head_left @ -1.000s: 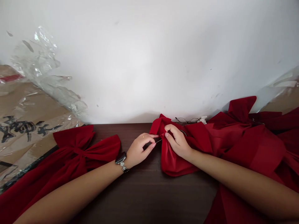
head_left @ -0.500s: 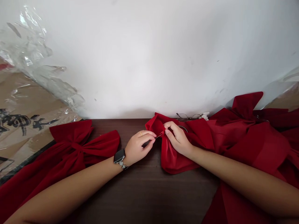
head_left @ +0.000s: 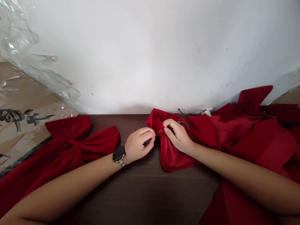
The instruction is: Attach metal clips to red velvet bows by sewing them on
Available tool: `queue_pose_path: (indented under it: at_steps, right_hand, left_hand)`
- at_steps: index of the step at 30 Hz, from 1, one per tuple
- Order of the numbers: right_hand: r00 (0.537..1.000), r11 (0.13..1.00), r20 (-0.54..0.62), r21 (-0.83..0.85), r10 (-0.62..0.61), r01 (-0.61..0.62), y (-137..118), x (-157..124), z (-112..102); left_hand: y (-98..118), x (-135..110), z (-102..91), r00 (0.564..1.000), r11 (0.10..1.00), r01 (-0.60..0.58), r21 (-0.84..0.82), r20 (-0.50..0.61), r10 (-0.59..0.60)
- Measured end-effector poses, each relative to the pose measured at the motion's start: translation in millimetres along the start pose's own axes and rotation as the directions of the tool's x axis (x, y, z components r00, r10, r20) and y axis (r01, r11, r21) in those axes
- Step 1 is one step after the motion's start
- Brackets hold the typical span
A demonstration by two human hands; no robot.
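My left hand, with a ring and a watch on the wrist, pinches a thin needle between thumb and fingertips. A fine reddish line runs from those fingertips to the gathered middle of a red fabric bow. Thumb and forefinger of my right hand are closed on that gathered middle, from the right. Folds and fingers partly hide the spot where needle and cloth meet. To the left lies another red bow with long tails, under my left forearm.
Eyeglasses and a crumpled white scrap lie by the wall. A dark metal ring-like handle shows behind my right hand. More red cloth is heaped on the right of the dark table. A plastic-wrapped carton stands left.
The view has shifted slightly. My left fingertips have moved a little away from the bow's middle, and the line between them and the cloth looks redder. My right hand keeps its pinch.
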State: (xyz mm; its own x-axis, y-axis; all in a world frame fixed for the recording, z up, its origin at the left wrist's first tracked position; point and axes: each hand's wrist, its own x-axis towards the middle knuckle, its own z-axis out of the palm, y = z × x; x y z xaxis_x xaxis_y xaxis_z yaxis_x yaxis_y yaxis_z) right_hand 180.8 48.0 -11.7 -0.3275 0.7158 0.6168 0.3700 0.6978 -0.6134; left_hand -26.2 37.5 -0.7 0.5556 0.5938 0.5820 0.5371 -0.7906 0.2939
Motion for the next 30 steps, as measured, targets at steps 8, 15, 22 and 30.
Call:
queue_pose_path:
  at_steps: [8, 15, 22, 30]
  right_hand:
    - [1.0, 1.0, -0.025, 0.025, -0.002, 0.003, -1, 0, -1]
    - [0.999, 0.999, -0.028, 0.034, 0.018, -0.017, 1, 1, -1]
    - [0.999, 0.988, 0.043, 0.156, -0.007, 0.0, -4, 2, 2]
    - [0.996, 0.983, -0.066, 0.171, -0.064, 0.075, -37, 18, -14]
  left_hand:
    - [-1, 1, -0.3, 1.0, 1.0, 0.009, 0.017, 0.023, -0.009]
    - [1, 1, -1.3, 1.0, 1.0, -0.01, 0.018, 0.012, 0.009]
    - [-3, 2, -5.8, 0.985, 0.981, 0.087, -0.171, -0.135, -0.111]
    - [-8, 4, -0.9, 0.988, 0.963, 0.132, -0.237, -0.052, -0.148]
